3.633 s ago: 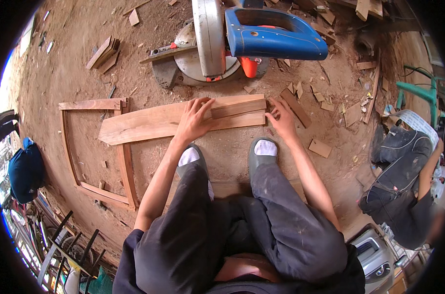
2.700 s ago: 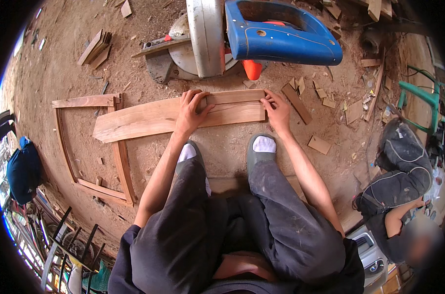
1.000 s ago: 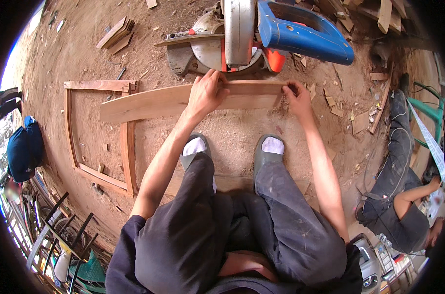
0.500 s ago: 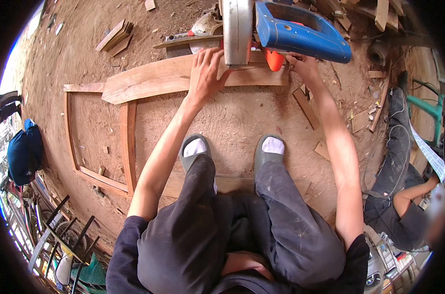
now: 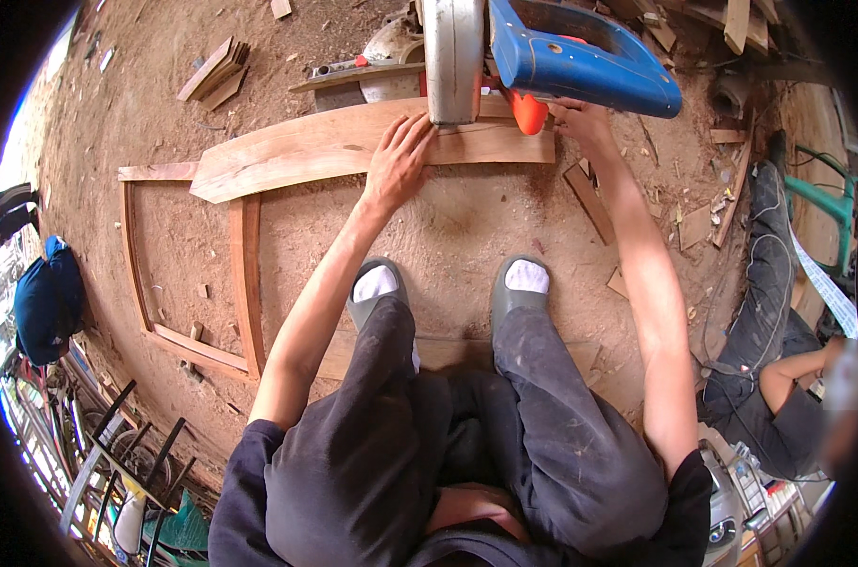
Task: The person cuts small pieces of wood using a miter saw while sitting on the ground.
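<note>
Plank (image 5: 353, 142) pressed flat by left hand (image 5: 398, 163) beside blue saw (image 5: 580, 59).

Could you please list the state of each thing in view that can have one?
Wooden board: flat under the saw blade, not cut through.
Mitre saw: head lowered over the board.
Left hand: pressed flat on the board.
Right hand: at the saw, grip hidden.
Wooden frame: flat on the ground.

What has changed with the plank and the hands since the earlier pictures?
The plank has slid forward under the saw. The left hand stays flat on it. The right hand has left the plank's end and now reaches up by the saw's orange part. The frame stayed on the ground.
</note>
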`<state>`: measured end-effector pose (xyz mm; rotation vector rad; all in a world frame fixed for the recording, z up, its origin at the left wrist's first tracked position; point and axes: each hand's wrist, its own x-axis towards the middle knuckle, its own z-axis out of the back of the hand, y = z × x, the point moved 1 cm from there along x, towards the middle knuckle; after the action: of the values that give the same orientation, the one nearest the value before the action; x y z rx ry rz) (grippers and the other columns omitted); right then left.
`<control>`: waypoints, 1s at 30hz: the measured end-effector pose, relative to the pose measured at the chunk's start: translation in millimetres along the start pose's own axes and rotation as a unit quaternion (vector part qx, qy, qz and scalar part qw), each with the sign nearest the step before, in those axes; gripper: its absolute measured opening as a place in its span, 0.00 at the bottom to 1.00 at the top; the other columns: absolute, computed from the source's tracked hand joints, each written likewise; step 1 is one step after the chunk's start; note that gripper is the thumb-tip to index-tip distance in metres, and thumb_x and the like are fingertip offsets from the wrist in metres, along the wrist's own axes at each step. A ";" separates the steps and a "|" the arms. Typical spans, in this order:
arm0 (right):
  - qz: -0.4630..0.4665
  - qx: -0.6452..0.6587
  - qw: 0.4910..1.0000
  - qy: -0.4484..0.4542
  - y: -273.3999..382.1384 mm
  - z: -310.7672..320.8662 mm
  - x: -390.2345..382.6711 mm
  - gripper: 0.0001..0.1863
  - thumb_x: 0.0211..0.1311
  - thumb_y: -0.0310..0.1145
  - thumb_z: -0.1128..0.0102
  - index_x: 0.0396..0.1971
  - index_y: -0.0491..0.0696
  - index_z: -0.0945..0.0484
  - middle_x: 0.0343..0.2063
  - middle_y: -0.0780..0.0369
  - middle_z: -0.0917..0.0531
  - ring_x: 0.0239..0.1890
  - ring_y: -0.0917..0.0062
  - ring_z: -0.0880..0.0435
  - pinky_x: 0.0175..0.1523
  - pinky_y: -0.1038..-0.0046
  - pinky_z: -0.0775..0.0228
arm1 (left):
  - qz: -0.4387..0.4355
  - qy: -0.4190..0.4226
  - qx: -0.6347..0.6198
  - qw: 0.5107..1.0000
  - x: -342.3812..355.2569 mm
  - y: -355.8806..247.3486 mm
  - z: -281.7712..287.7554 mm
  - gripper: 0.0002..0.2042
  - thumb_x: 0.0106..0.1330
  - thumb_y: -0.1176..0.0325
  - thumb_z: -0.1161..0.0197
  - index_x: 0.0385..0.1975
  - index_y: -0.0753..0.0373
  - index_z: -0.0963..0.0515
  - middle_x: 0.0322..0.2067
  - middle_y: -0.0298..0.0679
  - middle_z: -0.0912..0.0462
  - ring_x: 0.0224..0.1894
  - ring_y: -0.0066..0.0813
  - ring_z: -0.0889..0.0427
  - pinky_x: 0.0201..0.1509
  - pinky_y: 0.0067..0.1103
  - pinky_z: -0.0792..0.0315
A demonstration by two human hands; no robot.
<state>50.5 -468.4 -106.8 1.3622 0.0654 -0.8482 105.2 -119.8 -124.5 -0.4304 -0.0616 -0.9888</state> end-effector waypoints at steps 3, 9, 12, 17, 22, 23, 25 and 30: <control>0.026 -0.031 0.999 -0.012 -6.8 4.7 0.8 0.12 0.60 0.30 0.23 0.39 0.38 0.14 0.34 0.60 0.13 0.34 0.76 0.14 0.34 0.75 0.18 | 0.000 -0.010 -0.007 1.000 4.8 -5.8 2.3 0.33 0.52 0.70 0.28 0.61 0.63 0.30 0.49 0.43 0.24 0.58 0.44 0.26 0.72 0.38 0.35; -0.004 -0.049 0.998 -0.038 -15.7 4.9 -0.2 0.15 0.59 0.33 0.22 0.39 0.38 0.14 0.32 0.59 0.12 0.30 0.76 0.13 0.32 0.75 0.17 | 0.003 -0.017 -0.032 0.999 10.1 -4.9 7.1 0.27 0.51 0.70 0.28 0.53 0.61 0.27 0.45 0.41 0.22 0.56 0.42 0.23 0.70 0.37 0.34; -0.042 -0.061 0.997 -0.014 -2.0 -5.4 -11.5 0.15 0.62 0.35 0.25 0.40 0.39 0.14 0.32 0.60 0.12 0.30 0.77 0.13 0.34 0.75 0.17 | 0.041 0.047 -0.069 0.996 0.8 2.7 9.7 0.25 0.53 0.73 0.30 0.53 0.60 0.27 0.68 0.39 0.28 0.72 0.38 0.33 0.79 0.36 0.42; -0.063 -0.004 0.998 0.002 -7.4 13.8 13.5 0.22 0.62 0.37 0.24 0.49 0.38 0.18 0.38 0.56 0.13 0.35 0.70 0.11 0.35 0.71 0.15 | 0.014 -0.010 -0.071 0.997 15.5 5.9 6.0 0.27 0.49 0.72 0.27 0.52 0.59 0.27 0.70 0.36 0.30 0.71 0.37 0.31 0.77 0.36 0.39; 0.033 0.028 0.997 0.060 -15.0 6.1 32.3 0.26 0.66 0.37 0.30 0.60 0.45 0.26 0.49 0.56 0.16 0.45 0.64 0.13 0.49 0.60 0.19 | 0.009 -0.003 -0.080 0.997 13.7 14.8 11.5 0.28 0.50 0.72 0.26 0.53 0.60 0.28 0.71 0.35 0.31 0.72 0.36 0.32 0.77 0.37 0.39; 0.061 0.094 0.989 0.096 -16.4 9.5 38.2 0.26 0.68 0.36 0.32 0.62 0.45 0.27 0.53 0.57 0.18 0.49 0.65 0.16 0.55 0.59 0.23 | 0.005 0.002 -0.077 0.997 16.2 15.8 12.2 0.29 0.50 0.72 0.26 0.54 0.60 0.28 0.71 0.34 0.31 0.72 0.35 0.32 0.78 0.36 0.39; 0.024 0.210 0.971 0.114 -29.3 13.6 50.3 0.25 0.71 0.33 0.37 0.65 0.44 0.29 0.59 0.58 0.22 0.61 0.68 0.22 0.69 0.59 0.32 | -0.007 -0.015 -0.057 0.998 20.1 23.5 5.7 0.26 0.53 0.71 0.28 0.54 0.60 0.28 0.70 0.35 0.30 0.72 0.34 0.31 0.78 0.36 0.39; -0.026 0.370 0.922 0.109 -50.7 41.9 73.5 0.24 0.72 0.33 0.38 0.65 0.43 0.29 0.60 0.58 0.22 0.64 0.68 0.24 0.74 0.59 0.36 | -0.018 -0.048 -0.077 0.996 35.3 23.5 2.9 0.22 0.58 0.72 0.31 0.53 0.61 0.28 0.69 0.36 0.28 0.71 0.34 0.29 0.77 0.36 0.37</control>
<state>56.4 -539.4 -175.2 2.1748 -0.0557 -0.7905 144.5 -135.7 -120.8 -0.6210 -0.0806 -1.0118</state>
